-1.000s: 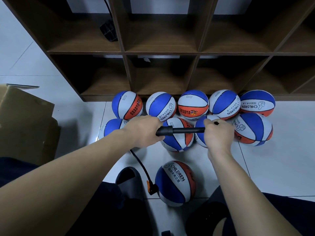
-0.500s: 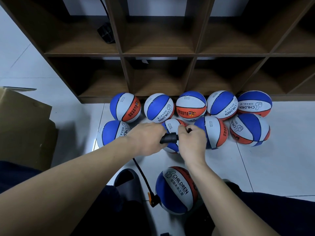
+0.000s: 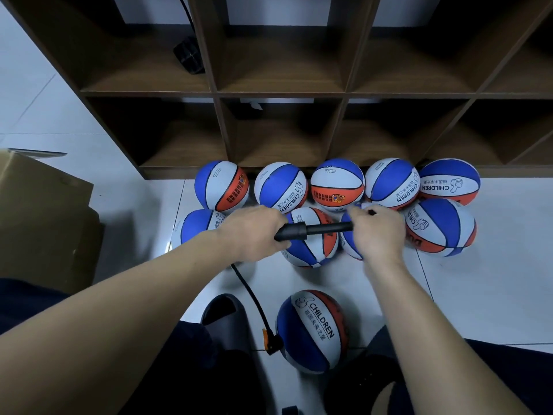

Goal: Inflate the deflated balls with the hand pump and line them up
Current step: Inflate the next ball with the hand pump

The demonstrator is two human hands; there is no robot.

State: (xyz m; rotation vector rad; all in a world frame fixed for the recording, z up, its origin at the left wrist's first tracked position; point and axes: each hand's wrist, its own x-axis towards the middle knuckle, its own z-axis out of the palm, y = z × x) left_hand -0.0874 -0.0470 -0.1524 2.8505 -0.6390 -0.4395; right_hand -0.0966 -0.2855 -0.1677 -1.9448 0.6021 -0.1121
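Note:
A black hand pump (image 3: 311, 230) lies level between my hands, its rod partly drawn out. My left hand (image 3: 254, 230) grips the pump barrel. My right hand (image 3: 378, 232) grips the handle at the rod's right end. From the barrel a black hose (image 3: 253, 298) runs down to an orange connector (image 3: 269, 342) at the left side of a blue, white and orange ball (image 3: 312, 330) on the floor between my legs. Several like balls (image 3: 336, 184) lie in two rows in front of the shelf.
A dark wooden cubby shelf (image 3: 344, 94) stands behind the balls. A cardboard box (image 3: 45, 217) sits at the left. A dark slipper (image 3: 223, 310) is on the white tile floor left of the near ball. A black object (image 3: 187, 55) lies in an upper shelf compartment.
My right hand pushed the handle in toward the barrel, then drew it back out to the right. My left hand has held the barrel in place throughout.

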